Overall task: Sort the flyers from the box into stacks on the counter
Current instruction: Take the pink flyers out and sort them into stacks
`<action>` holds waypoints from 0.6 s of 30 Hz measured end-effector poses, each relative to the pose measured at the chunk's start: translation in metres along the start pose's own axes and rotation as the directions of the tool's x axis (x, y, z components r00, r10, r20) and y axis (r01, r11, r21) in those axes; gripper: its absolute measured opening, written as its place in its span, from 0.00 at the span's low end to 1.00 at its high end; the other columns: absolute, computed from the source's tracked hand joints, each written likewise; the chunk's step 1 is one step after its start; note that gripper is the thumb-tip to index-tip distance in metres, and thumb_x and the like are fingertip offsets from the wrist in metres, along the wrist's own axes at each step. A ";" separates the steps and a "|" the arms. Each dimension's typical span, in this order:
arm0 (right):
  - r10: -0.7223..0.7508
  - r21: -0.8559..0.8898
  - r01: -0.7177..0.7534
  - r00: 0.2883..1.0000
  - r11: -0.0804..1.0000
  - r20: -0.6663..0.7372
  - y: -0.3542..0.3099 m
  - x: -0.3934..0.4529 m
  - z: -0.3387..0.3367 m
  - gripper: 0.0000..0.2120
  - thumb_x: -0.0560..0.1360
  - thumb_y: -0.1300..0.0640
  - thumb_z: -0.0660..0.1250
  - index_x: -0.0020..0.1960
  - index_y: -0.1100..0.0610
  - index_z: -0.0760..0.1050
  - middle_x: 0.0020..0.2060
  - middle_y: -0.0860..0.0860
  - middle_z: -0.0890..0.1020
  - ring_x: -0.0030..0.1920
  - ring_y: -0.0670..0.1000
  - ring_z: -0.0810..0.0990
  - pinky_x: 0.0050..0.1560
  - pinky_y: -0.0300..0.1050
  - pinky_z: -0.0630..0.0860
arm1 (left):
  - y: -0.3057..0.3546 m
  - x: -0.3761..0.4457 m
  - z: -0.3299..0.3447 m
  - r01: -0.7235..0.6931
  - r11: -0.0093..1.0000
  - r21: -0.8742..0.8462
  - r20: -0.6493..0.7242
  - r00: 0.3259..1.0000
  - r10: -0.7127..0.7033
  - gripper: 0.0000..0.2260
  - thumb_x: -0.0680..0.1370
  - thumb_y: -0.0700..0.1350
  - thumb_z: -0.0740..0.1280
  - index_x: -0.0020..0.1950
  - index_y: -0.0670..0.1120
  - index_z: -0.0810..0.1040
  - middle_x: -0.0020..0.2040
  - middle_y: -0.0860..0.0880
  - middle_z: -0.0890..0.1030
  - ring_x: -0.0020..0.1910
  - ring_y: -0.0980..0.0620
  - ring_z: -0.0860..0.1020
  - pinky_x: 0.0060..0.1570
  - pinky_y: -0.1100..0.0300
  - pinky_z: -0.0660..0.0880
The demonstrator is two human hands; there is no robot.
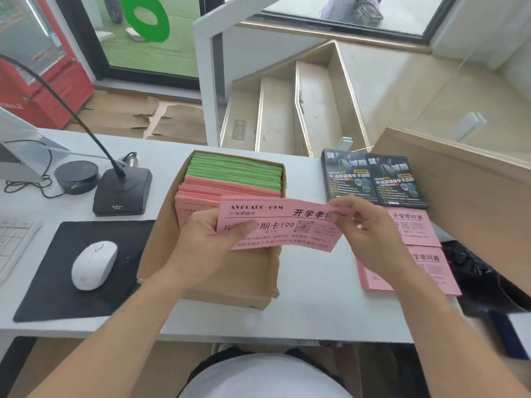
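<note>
Two hands on one pink flyer point(283, 225) from what I see: left hand point(211, 239) pinches its left end, thumb on top over the print, right hand point(365, 228) pinches the upper right corner with curled fingers. Flyer is held flat-ish above the near half of the cardboard box point(230, 294), clear of the bench point(313, 305). Near left on the bench: black mouse pad point(57, 282) with a white mouse point(93, 265) on it, edge of a white keyboard point(14, 242) beside that. Near right: two pink stacks point(422, 254), one behind the other, partly hidden by the right forearm; same print as the held flyer as far as I can read it. Inside the box: pink flyers point(201, 193) standing on edge toward the near side, green flyers point(235, 170) packed behind them at the far end. Just beyond the pink stacks, two black flyer stacks point(373, 179) side by side. Left of the box: gooseneck mic base point(122, 192), round black puck point(76, 176) with cabling. Large cardboard sheet point(465, 179) leans in at the right edge. Past the bench: stairs point(287, 110), flattened cardboard on the floor point(129, 116), red cabinet point(37, 76) far left.
</note>
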State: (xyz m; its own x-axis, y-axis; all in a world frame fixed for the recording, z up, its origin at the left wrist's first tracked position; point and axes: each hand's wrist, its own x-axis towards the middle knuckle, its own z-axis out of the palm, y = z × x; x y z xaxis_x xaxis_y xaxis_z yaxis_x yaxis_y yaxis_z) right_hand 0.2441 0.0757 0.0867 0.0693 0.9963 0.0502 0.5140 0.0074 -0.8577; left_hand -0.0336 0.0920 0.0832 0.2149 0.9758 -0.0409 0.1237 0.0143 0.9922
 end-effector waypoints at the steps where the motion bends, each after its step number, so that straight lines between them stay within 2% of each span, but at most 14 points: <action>1: 0.022 0.013 -0.022 1.000 1.000 -0.013 0.009 -0.009 -0.015 0.13 0.79 0.63 0.69 0.47 0.45 0.81 0.43 0.43 0.85 0.46 0.54 0.81 0.45 0.47 0.76 | 0.001 -0.003 0.017 0.005 1.000 -0.017 0.062 0.998 -0.004 0.10 0.77 0.42 0.73 0.55 0.54 0.86 0.50 0.58 0.87 0.51 0.57 0.85 0.50 0.64 0.81; 2: 0.045 0.044 -0.044 0.999 0.998 -0.020 0.017 -0.018 -0.025 0.15 0.78 0.66 0.69 0.46 0.45 0.82 0.43 0.44 0.85 0.47 0.55 0.81 0.48 0.53 0.77 | 0.000 -0.006 0.031 0.010 1.000 -0.010 0.087 0.996 -0.009 0.10 0.77 0.42 0.74 0.55 0.54 0.86 0.49 0.57 0.87 0.48 0.54 0.86 0.46 0.64 0.81; 4: 0.129 0.088 -0.123 0.989 0.989 -0.067 0.035 -0.040 -0.055 0.14 0.77 0.68 0.70 0.46 0.48 0.82 0.44 0.47 0.85 0.49 0.53 0.82 0.52 0.58 0.80 | -0.007 -0.007 0.071 0.016 1.000 -0.006 0.102 0.995 -0.016 0.08 0.77 0.41 0.74 0.52 0.53 0.87 0.46 0.54 0.88 0.42 0.50 0.85 0.38 0.63 0.80; 6: 0.212 0.095 -0.200 0.969 0.975 -0.126 0.055 -0.063 -0.084 0.12 0.77 0.67 0.71 0.47 0.50 0.83 0.47 0.47 0.86 0.52 0.51 0.83 0.55 0.57 0.81 | -0.016 -0.009 0.112 0.007 1.000 -0.021 0.164 0.986 -0.004 0.08 0.77 0.39 0.73 0.50 0.51 0.87 0.45 0.54 0.87 0.42 0.56 0.84 0.41 0.69 0.76; 8: 0.274 -0.002 -0.278 0.948 0.961 -0.164 0.078 -0.086 -0.109 0.12 0.76 0.66 0.72 0.47 0.49 0.83 0.49 0.42 0.85 0.50 0.46 0.82 0.55 0.52 0.81 | -0.026 -0.011 0.149 -0.008 1.000 0.022 0.263 0.965 0.002 0.10 0.78 0.40 0.72 0.49 0.56 0.86 0.45 0.59 0.87 0.46 0.63 0.83 0.45 0.72 0.73; 11: 0.354 -0.054 -0.369 0.917 0.928 -0.185 0.101 -0.112 -0.130 0.12 0.77 0.65 0.70 0.47 0.47 0.83 0.49 0.37 0.85 0.48 0.39 0.81 0.48 0.35 0.77 | -0.048 -0.011 0.190 0.008 0.993 0.121 0.372 0.927 -0.053 0.08 0.80 0.44 0.70 0.53 0.57 0.85 0.48 0.64 0.85 0.51 0.63 0.81 0.49 0.73 0.72; 12: 0.379 -0.047 -0.394 0.905 0.918 -0.191 0.108 -0.118 -0.134 0.13 0.77 0.65 0.70 0.47 0.47 0.83 0.49 0.37 0.85 0.48 0.37 0.80 0.46 0.31 0.74 | -0.057 -0.011 0.199 0.023 0.989 0.149 0.385 0.919 -0.080 0.08 0.80 0.44 0.70 0.54 0.57 0.85 0.49 0.63 0.85 0.51 0.63 0.81 0.50 0.73 0.72; 18: 0.480 -0.092 -0.497 0.863 0.863 -0.157 0.151 -0.142 -0.141 0.09 0.78 0.60 0.70 0.46 0.45 0.81 0.49 0.38 0.83 0.50 0.38 0.78 0.44 0.33 0.71 | -0.090 -0.018 0.229 0.073 0.965 0.250 0.377 0.911 -0.167 0.07 0.80 0.44 0.71 0.53 0.55 0.85 0.50 0.62 0.85 0.53 0.61 0.82 0.54 0.65 0.76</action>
State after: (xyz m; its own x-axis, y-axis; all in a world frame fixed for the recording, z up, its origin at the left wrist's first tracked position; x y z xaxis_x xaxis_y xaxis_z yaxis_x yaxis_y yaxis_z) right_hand 0.4324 -0.0771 0.0223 0.4404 0.8502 -0.2884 0.4877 -0.4963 -0.7182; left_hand 0.1735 0.0236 -0.0320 0.5406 0.8042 -0.2471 0.3777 0.0305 0.9254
